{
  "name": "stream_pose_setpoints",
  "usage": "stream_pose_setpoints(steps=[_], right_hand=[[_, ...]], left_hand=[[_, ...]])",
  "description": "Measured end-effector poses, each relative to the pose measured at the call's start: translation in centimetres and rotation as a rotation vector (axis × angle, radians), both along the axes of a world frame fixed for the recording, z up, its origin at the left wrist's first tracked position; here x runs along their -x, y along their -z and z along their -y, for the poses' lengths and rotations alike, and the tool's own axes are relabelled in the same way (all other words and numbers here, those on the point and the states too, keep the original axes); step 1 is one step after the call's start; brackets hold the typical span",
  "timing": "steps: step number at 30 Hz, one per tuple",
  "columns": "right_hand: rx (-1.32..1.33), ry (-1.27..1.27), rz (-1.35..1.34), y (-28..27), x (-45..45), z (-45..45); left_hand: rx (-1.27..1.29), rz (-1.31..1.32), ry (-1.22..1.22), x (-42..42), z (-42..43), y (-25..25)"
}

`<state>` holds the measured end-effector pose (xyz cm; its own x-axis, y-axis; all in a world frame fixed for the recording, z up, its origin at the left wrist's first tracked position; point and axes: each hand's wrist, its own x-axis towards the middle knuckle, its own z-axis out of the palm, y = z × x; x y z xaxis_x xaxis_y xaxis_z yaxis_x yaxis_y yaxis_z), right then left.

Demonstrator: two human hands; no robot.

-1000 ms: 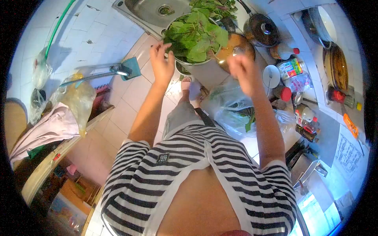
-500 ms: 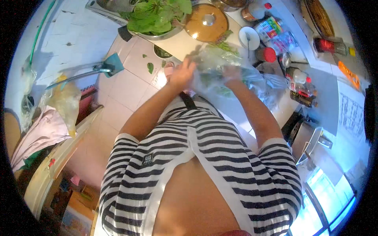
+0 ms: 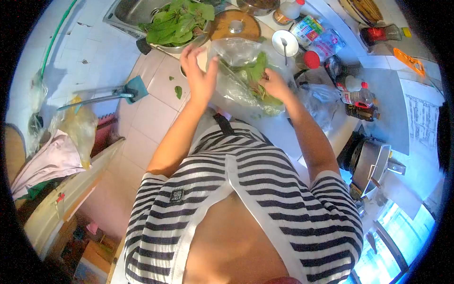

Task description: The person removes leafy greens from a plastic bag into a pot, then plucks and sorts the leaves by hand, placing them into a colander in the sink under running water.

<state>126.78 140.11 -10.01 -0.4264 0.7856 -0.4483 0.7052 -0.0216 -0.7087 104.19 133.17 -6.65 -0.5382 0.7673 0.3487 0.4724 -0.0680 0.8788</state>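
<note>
My left hand (image 3: 201, 78) is open, thumb and fingers spread, beside the left edge of a clear plastic bag (image 3: 231, 49). Inside or on the bag lie leafy green stems (image 3: 255, 71); the film makes it hard to tell which leaves are covered. My right hand (image 3: 275, 86) pinches some of these greens at the bag's right side. Beyond my left hand a pan heaped with broad green leaves (image 3: 176, 23) stands by the sink. An amber glass lid (image 3: 231, 35) with a round knob sits just behind the bag.
A white bowl (image 3: 279, 47) holding a spoon stands right of the lid, near a red-capped jar (image 3: 310, 59) and several bottles. The metal sink (image 3: 135, 14) is at the upper left. Loose leaves (image 3: 178, 92) lie on the tiled floor, and a blue dustpan (image 3: 136, 89) leans at the wall.
My left hand has come off the bag and its fingers have spread. My right hand now shows clearly, pinching the greens. The bag lies flatter and wider, with more leaves visible.
</note>
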Motion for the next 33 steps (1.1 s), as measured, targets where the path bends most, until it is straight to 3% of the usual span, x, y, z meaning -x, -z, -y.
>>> stream_pose_setpoints(steps=[1,2,3,5,6,8,9,11,12,13,15,17,19,21,23,24,26,27,28,29,31,33], right_hand=[[-0.007,0.002,-0.002,0.8,-0.4,-0.4],[-0.041,0.014,-0.041,2.1,-0.9,-0.6],[-0.075,0.027,-0.080,2.8,-1.2,-0.8],[0.021,0.058,-0.206,2.6,-1.2,-0.7],[0.124,0.087,-0.333,2.4,-1.2,-0.5],[0.254,0.130,-0.490,1.5,-1.5,-0.8],[0.387,0.190,-0.650,1.0,-1.7,-1.0],[0.494,0.264,-0.682,-1.0,-1.5,-1.0],[0.380,0.262,-0.581,-2.3,-0.7,-0.5],[0.262,0.255,-0.481,-3.5,0.2,-0.1],[0.140,0.068,-0.348,-4.5,2.6,0.8],[0.280,-0.071,-0.484,-5.5,3.6,0.9],[0.604,0.070,-0.825,-6.7,3.7,0.2],[0.502,0.094,-0.725,-6.3,2.3,-1.1],[0.330,0.055,-0.319,-4.3,0.9,-1.6],[0.232,-0.084,-0.267,2.3,-0.6,-1.5],[-0.225,-0.635,0.417,6.2,0.2,0.9],[-0.042,-0.477,0.545,6.4,1.2,2.7],[-0.098,-0.414,0.476,5.9,1.5,4.5],[-0.112,-0.443,0.552,6.4,1.9,5.3],[-0.317,-0.447,0.549,9.9,1.5,6.2],[-0.291,-0.464,0.531,9.6,1.0,5.5]], left_hand=[[-0.090,-0.293,-0.080,-0.6,0.8,-1.1],[-0.096,-0.368,0.098,-0.9,1.9,-1.2],[-0.103,-0.369,0.099,-1.5,2.3,-0.8],[0.056,-0.545,0.749,-3.0,3.1,0.7],[0.057,-0.542,0.743,-3.1,3.5,2.4],[0.758,-0.439,0.971,-2.7,3.6,5.7],[0.760,-0.438,0.970,-2.6,3.4,4.8],[0.722,0.243,0.643,-2.8,3.2,2.1],[0.580,0.397,0.590,-3.4,3.1,2.3],[0.582,0.401,0.586,-3.9,2.6,1.6],[0.684,0.799,0.512,-4.3,1.4,0.4],[0.497,0.317,0.461,-3.8,0.0,1.4],[0.482,0.860,0.513,-1.9,-0.6,0.2],[0.462,0.901,0.498,1.1,-0.1,0.4],[0.476,1.015,0.479,2.5,1.2,-1.9],[0.486,1.128,0.461,3.0,1.7,-2.7],[0.550,1.163,0.529,3.7,2.1,-0.3],[0.611,1.199,0.594,3.7,2.4,1.2],[0.599,1.231,0.625,3.2,2.5,2.1],[0.619,1.227,0.509,2.2,2.5,1.9],[0.620,1.427,0.410,2.1,2.2,3.7],[0.598,1.482,0.396,2.6,2.2,5.0]])
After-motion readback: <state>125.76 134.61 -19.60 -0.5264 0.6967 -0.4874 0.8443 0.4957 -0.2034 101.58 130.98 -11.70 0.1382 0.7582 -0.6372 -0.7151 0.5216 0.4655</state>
